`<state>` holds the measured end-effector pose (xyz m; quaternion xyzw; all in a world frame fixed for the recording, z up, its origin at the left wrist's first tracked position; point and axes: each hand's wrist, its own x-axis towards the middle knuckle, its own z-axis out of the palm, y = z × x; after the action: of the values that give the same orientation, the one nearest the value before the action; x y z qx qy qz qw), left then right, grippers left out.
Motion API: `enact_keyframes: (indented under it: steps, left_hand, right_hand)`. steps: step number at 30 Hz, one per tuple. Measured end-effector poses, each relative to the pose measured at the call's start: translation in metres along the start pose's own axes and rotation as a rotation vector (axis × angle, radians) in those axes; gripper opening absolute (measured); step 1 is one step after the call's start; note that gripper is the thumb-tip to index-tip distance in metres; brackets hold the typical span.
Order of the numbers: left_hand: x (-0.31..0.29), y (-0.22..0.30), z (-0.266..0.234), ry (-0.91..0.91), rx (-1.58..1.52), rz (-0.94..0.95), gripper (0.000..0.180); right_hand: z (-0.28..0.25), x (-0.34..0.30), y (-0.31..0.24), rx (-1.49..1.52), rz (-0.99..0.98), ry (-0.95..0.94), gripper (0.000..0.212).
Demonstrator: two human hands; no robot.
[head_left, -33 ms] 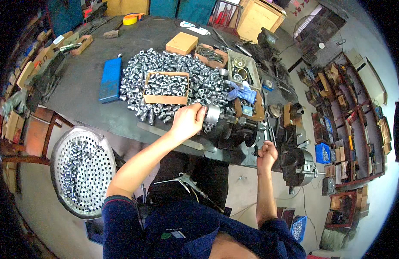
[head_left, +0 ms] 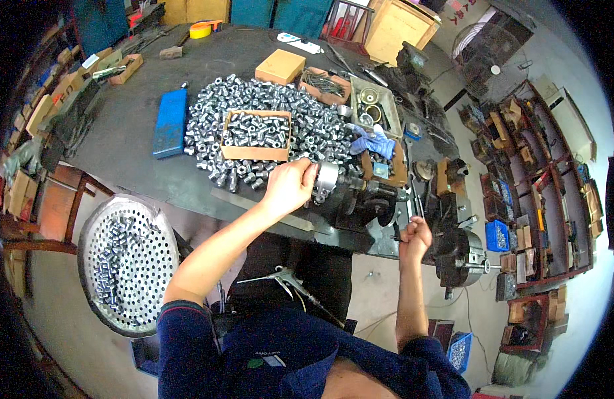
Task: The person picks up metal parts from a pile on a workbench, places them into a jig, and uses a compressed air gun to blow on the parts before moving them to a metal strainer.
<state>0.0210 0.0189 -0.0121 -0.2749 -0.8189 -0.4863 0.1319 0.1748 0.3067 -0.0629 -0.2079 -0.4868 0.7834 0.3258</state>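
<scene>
My left hand [head_left: 290, 188] is closed in a pinch at the front of a silver cylindrical chuck [head_left: 327, 177]; my fingers hide what they hold. The chuck sits on a dark bench-mounted spindle fixture [head_left: 372, 193] at the table's near edge. To the right of it, my right hand [head_left: 415, 237] is closed around a slim metal lever [head_left: 409, 207]. Behind my left hand spreads a large heap of shiny metal fittings [head_left: 207, 126], hexagonal and threaded. An open cardboard box [head_left: 256, 153] filled with the same fittings rests in the heap.
A perforated round metal tray [head_left: 147, 266] holding some fittings stands at the lower left. An air gun [head_left: 280, 276] hangs below the table edge. A blue box [head_left: 169, 124], blue gloves [head_left: 372, 141] and a parts tray [head_left: 391, 110] lie around the heap. A dark machine [head_left: 458, 256] stands right.
My right hand has shifted slightly to the right, still around the lever. My left hand stays at the chuck.
</scene>
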Motion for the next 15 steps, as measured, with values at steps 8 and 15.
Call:
enact_keyframes:
  steps: [8, 15]
  left_hand:
    - [0.003, 0.001, 0.003, -0.014, -0.042, -0.033, 0.026]
    - [0.001, -0.001, -0.004, -0.064, -0.057, -0.129, 0.029]
  right_hand:
    - [0.060, 0.027, -0.049, 0.045, -0.242, -0.088, 0.021]
    - [0.007, -0.001, 0.003, 0.025, -0.181, -0.060, 0.028]
